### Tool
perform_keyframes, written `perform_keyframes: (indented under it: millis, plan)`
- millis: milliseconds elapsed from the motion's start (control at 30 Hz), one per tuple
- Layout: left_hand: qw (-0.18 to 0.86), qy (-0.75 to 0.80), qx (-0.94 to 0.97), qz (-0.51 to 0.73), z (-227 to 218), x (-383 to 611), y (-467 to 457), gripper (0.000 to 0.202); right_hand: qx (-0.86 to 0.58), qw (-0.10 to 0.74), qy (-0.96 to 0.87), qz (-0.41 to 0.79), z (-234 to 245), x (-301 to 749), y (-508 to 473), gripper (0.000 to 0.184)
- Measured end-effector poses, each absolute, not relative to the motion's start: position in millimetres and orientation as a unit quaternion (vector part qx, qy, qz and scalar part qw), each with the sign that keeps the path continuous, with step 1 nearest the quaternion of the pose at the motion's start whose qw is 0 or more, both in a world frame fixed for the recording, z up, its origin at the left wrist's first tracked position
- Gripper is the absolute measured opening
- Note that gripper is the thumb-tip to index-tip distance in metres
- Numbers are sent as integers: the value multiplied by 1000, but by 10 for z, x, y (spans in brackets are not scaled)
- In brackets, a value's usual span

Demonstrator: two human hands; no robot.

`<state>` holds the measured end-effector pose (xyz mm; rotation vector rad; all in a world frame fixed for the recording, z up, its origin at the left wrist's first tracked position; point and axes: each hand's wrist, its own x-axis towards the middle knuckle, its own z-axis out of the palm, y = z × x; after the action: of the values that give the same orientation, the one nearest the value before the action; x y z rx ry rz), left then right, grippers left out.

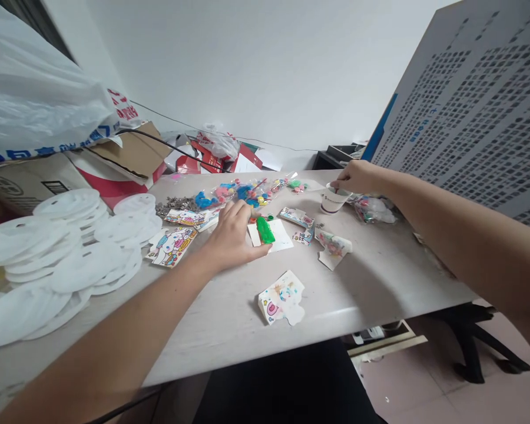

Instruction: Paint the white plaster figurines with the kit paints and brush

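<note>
My left hand [234, 237] rests on the table with its fingers bent and thumb stretched out, holding the left side of a small white card [282, 237]. On that card lies a glossy bright green oblong piece [265, 230], between thumb and fingers. My right hand [357, 178] is over the rim of a white paper cup [333, 200], its fingers pinched together at the opening. What they pinch is too small and hidden to make out. Paint-smudged cut paper scraps [285, 297] lie nearer to me, and a curled stained scrap [333, 246] sits below the cup.
Stacked white discs [88, 265] cover the table's left side. Printed cartoon cards [172, 246] and metal bits [176, 204] lie beside them. Clear bags of coloured pieces [247, 191] run along the back. A large printed board [463, 100] leans at right; cardboard boxes [35, 182] stand at left.
</note>
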<state>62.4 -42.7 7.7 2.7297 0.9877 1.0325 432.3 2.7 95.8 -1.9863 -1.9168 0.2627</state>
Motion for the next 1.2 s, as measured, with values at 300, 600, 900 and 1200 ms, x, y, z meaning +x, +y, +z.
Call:
perform_keyframes:
  millis: [300, 600, 900, 1200]
  plan:
    - [25, 319, 893, 316, 86, 627, -467, 49, -775, 131, -613, 79, 922, 4410, 49, 25]
    - [42, 318, 895, 311, 122, 631, -513, 49, -777, 86, -622, 48, 936, 4398, -43, 39]
    - [35, 319, 895, 311, 72, 637, -471, 48, -767, 45, -639, 40, 933, 4436, 42, 33]
    - [59, 343, 892, 289, 106, 647, -492, 51, -794, 99, -598, 41, 898, 4507, 51, 38]
